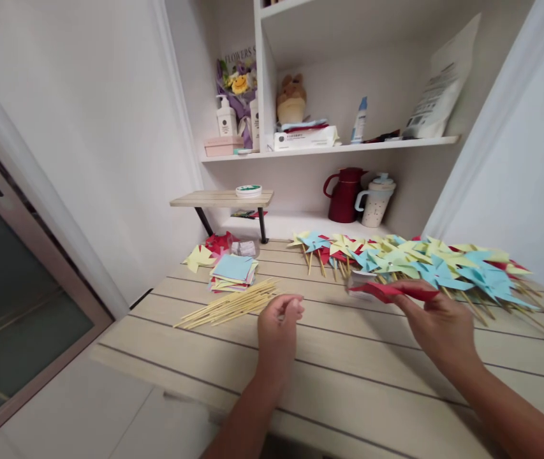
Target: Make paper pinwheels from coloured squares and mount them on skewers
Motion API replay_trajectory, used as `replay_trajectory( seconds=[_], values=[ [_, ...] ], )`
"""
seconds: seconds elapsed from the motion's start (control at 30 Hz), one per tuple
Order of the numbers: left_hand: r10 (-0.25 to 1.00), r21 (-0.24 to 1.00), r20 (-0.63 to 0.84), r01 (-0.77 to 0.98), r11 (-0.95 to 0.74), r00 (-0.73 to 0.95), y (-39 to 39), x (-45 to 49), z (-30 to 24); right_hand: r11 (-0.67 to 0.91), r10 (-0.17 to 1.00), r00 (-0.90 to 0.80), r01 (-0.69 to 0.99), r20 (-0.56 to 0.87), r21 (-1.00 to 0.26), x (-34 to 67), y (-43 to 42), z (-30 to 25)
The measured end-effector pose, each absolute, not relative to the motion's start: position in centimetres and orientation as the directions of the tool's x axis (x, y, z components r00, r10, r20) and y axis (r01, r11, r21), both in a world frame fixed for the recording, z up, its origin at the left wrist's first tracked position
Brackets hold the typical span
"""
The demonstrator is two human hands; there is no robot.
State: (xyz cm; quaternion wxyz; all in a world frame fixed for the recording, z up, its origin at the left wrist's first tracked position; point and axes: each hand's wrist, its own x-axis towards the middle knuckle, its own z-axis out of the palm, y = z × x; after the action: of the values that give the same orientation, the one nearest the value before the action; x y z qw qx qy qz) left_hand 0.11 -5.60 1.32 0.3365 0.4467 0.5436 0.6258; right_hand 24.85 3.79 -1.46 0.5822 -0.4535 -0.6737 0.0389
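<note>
My right hand (444,325) pinches a piece of red paper (381,291) between thumb and fingers, held up over the table and seen nearly edge-on. Just behind the paper's left end is a small clear container (361,278), partly covered by it. My left hand (280,319) is closed, its fingers curled in with the thumb; whatever may be in them is too small to see. Beside it, thin wooden sticks (228,305) lie in a loose bundle. Farther back sits a stack of coloured paper squares (233,269), blue on top.
Many paper pinwheels (396,258) on sticks cover the table's back right. A yellow paper pinwheel (199,257), red paper pieces (220,242) and a clear packet (243,248) lie behind the stack. A small raised shelf (219,199), a red jug (345,196) and a tumbler (377,201) stand behind.
</note>
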Motion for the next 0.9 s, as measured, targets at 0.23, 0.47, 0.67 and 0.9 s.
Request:
replay_trajectory(
  seconds=[0.23,0.47,0.67,0.9],
  values=[
    [0.879,0.639,0.428,0.758,-0.130,-0.210,-9.7,-8.2,-0.1,0.686,0.603,-0.069,0.553,0.794,-0.473,24.3,3.9,-1.8],
    [0.898,0.124,0.412,0.985,0.117,-0.158,-10.2,-11.0,-0.7,0.661,0.637,-0.034,0.539,0.770,-0.523,24.0,3.5,-0.9],
    [0.918,0.039,0.384,0.995,0.088,-0.097,-10.1,-9.5,-0.9,0.668,0.652,-0.008,0.479,0.758,-0.569,23.9,3.4,-0.6],
    [0.924,0.031,0.375,0.997,0.066,-0.073,-10.2,-8.5,-0.9,0.646,0.663,0.037,0.477,0.748,-0.596,23.7,2.9,0.1]
  ],
)
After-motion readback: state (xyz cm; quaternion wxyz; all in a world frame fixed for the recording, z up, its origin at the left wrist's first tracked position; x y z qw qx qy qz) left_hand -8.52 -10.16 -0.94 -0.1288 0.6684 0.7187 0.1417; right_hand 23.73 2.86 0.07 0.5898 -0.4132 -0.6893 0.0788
